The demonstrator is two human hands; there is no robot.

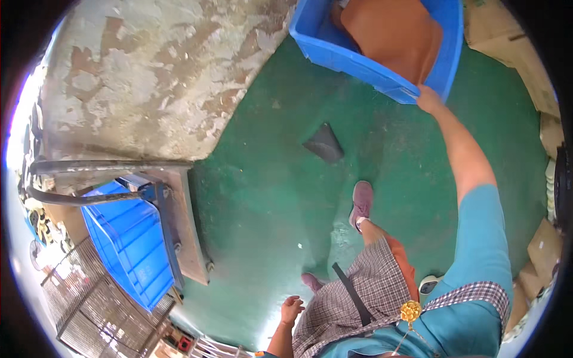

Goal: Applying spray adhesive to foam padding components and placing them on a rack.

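Observation:
Out ahead at the upper right, my right hand [428,99] is closed on the near rim of a blue plastic bin [352,64]. Inside that bin lies a large reddish-brown sheet [394,36], smooth and slightly bent, with a darker piece partly hidden beneath it. My left hand [291,310] hangs low beside the checked apron [376,268], its fingers loosely bent and a little apart, holding nothing. On the green floor, short of the bin, rests a dark grey tapered piece [324,143].
A flat trolley [190,227] with a curved handle [113,166] carries another blue bin [134,244] on the left. Behind it rises a peeling wall [155,77]. Cardboard boxes [495,30] line the right side. My shoe [362,200] is on the green floor.

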